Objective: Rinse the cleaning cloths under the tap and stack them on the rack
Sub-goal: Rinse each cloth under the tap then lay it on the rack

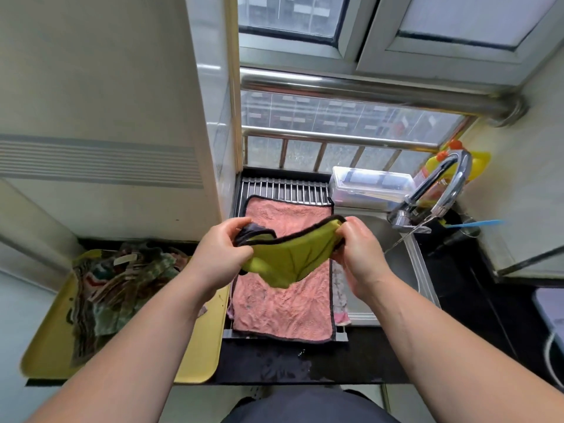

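A railed window (335,117) lights the black countertop (274,367) beside a pale cabinet (106,102).

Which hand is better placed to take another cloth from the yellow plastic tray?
Probably the left hand: the yellow plastic tray lies on its side, the right hand nearer the chrome tap. Both grip the yellow-green cloth.

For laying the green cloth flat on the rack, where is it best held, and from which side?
By the two ends of its black-trimmed top edge, one hand from each side. The green cloth hangs limp and sags between left hand and right hand, so probably only taut corners spread it over the pink cloth.
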